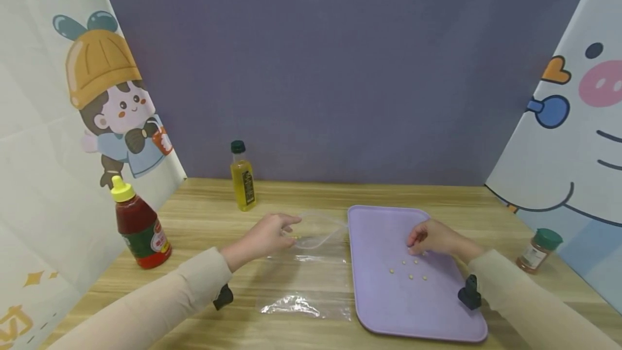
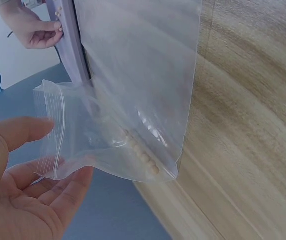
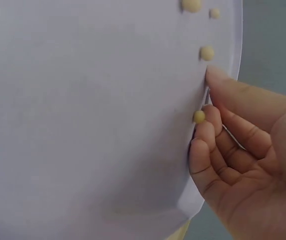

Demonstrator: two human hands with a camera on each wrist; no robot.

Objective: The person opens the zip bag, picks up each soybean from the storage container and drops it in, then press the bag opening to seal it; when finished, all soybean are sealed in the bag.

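Left hand: we see it (image 1: 272,234) grasping the mouth of the bag, thumb to 1 side and fingers to the other.
Clear zip bag: lies on the wooden table (image 1: 204,307), between the left hand and the tray (image 1: 389,307); its mouth (image 1: 313,244) gapes above the tabletop — we make out the ribbed zip strip in the left wrist view.
Beans in bag: a short row of pale beans (image 2: 143,156) along a fold inside.
Right hand: low over the tray (image 1: 432,239), fingers curled, thumb near their tips; we cannot tell whether a bean is caught between them.
Loose beans: in the head view we count 5 (image 1: 410,276) on the tray, nearer us than the right hand; the right wrist view shows 1 bean (image 3: 198,116) right at the fingertips.
Left edge: red sauce bottle (image 1: 141,231), yellow cap, upright.
Back: oil bottle (image 1: 243,182), dark cap, upright — well apart from the sauce.
Right edge: small green-lidded jar (image 1: 536,253), beyond the tray.
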